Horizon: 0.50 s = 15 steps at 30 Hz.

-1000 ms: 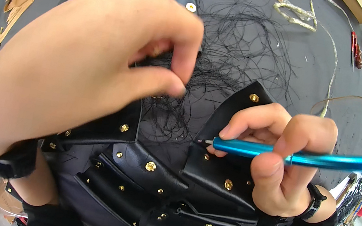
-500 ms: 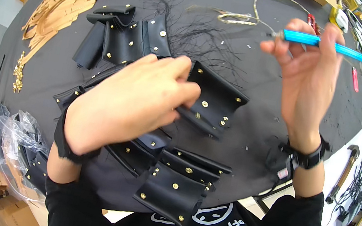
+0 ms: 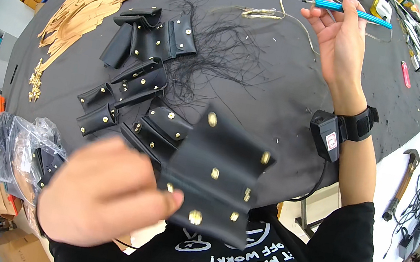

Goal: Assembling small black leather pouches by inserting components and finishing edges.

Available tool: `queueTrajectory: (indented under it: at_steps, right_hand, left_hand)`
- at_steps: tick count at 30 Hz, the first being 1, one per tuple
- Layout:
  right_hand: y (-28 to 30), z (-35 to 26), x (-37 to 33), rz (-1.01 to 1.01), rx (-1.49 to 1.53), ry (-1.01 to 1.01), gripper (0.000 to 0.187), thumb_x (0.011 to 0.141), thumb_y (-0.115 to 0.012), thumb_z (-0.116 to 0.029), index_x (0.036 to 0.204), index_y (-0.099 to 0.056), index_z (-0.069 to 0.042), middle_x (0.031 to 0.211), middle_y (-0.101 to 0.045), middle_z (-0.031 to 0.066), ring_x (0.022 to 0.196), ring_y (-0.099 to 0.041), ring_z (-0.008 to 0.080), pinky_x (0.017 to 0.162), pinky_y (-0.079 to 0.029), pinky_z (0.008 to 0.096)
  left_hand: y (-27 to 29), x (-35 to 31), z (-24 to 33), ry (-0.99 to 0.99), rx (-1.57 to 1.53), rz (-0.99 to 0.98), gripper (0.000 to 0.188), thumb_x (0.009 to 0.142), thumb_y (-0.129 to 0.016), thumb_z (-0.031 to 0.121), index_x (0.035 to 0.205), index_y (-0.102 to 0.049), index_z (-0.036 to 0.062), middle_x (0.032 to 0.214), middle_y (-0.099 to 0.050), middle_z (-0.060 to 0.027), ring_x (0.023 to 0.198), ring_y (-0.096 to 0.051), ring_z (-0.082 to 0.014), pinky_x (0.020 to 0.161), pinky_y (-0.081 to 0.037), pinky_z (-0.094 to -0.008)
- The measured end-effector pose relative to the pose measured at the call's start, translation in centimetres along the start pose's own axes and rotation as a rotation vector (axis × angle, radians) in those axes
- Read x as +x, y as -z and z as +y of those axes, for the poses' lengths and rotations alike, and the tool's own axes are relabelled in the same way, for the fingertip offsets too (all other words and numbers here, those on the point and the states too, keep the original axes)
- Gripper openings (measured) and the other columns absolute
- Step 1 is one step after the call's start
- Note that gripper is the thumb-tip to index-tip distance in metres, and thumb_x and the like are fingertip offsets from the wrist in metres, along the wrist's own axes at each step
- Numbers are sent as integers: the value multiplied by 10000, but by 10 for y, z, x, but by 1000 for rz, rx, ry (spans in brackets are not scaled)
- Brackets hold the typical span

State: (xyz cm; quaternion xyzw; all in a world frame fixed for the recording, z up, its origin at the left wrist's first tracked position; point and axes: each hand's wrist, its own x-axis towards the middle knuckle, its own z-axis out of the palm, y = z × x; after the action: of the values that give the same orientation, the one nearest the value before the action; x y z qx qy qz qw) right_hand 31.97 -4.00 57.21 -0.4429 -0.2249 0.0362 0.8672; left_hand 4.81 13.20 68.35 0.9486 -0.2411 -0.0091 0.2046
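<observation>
**Pouch lifted off the bench; tool hand drawn away**

Change since the earlier views: a second ago both hands sat close together over the pile, the tool tip at a stud. Now the left hand point(image 3: 109, 192) has raised one black leather snap pouch with brass studs point(image 3: 215, 179) clear of the bench toward the chest, thumb and fingers closed on its lower left edge; image blurred, so exact finger placement cannot be told. The right hand point(image 3: 341, 42) has swung out to the far side of the table, fingers wrapped around a slim turquoise pen-shaped tool point(image 3: 349, 11), tip pointing left, held in the air well apart from the pouch. Judgement: work on this piece looks paused or finished, the piece being turned for a look.

Surface: black cloth-covered table point(image 3: 283, 99). On it, more black studded pouches point(image 3: 148, 36), a tangle of loose black thread point(image 3: 218, 54), tan leather cut pieces point(image 3: 82, 10) at the far left edge, a pale cord point(image 3: 275, 13) near the tool.

Room: clear plastic bag point(image 3: 16, 147) of dark parts at the left, a hammer point(image 3: 403, 182) and cables on a white bench at the right. A black wrist strap with a small device point(image 3: 339, 131) sits on the right forearm.
</observation>
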Motion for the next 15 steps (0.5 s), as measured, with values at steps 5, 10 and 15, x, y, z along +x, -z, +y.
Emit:
queueTrajectory:
  at_steps: [5,10,15]
  right_hand:
    - [-7,5,-4,-4,-11,-51,185,970,-452,-238,956,-362,-76,838,-541,115,722,-577,199,782,-549,467]
    - [-8,7,-6,-34,-20,-54,182,969,-459,-233,934,-376,-74,817,-550,105,707,-578,191,763,-549,453]
    - [-4,5,-6,-19,-43,-55,178,969,-464,-233,926,-386,-80,815,-562,106,695,-570,182,708,-542,409]
  left_hand:
    - [-51,-31,12,153,-42,-134,255,642,-686,112,841,-530,80,704,-423,-35,625,-516,-181,539,-407,-314]
    - [-56,-34,11,285,-157,-165,247,734,-726,237,887,-602,88,718,-462,-58,628,-535,-238,569,-447,-346]
    - [-19,-28,-18,392,-101,-98,438,626,-795,203,1027,-637,127,799,-469,-60,735,-516,-242,655,-433,-326]
